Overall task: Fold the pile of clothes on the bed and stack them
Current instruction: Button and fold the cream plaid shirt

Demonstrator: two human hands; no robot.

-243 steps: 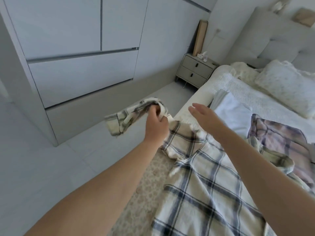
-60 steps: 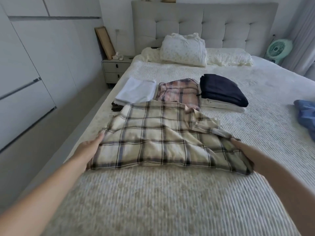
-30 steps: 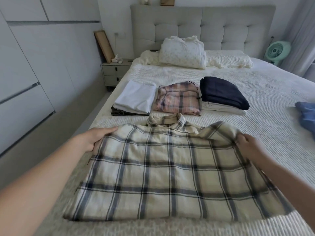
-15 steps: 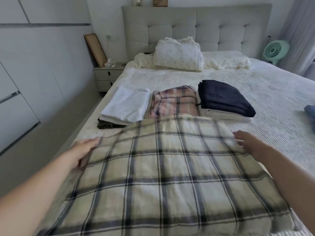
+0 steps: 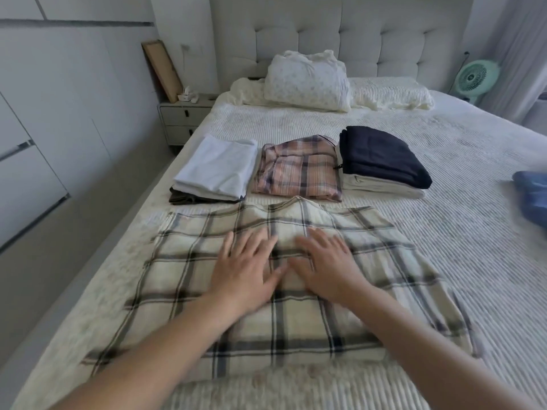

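Observation:
A cream plaid shirt (image 5: pixel 189 261) lies spread flat on the bed (image 5: pixel 444 261), back up, collar at the far edge. My left hand (image 5: pixel 247 266) and my right hand (image 5: pixel 324 266) press flat on its middle, side by side, fingers straight and spread. Beyond the shirt sit three folded stacks: a white garment on a dark one (image 5: pixel 217 168), a pink plaid shirt (image 5: pixel 297 170), and a navy garment on a cream one (image 5: pixel 381 158). A blue garment (image 5: pixel 532 199) lies unfolded at the right edge.
Pillows (image 5: pixel 307 81) lean against the tufted headboard (image 5: pixel 355 34). A nightstand (image 5: pixel 183 116) stands left of the bed, with a wardrobe (image 5: pixel 44 113) along the left wall. A green fan (image 5: pixel 476 78) stands at the back right.
The shirt has been laid down flat on the bed. Both hands let go of its sides and moved to its middle, where they now press flat.

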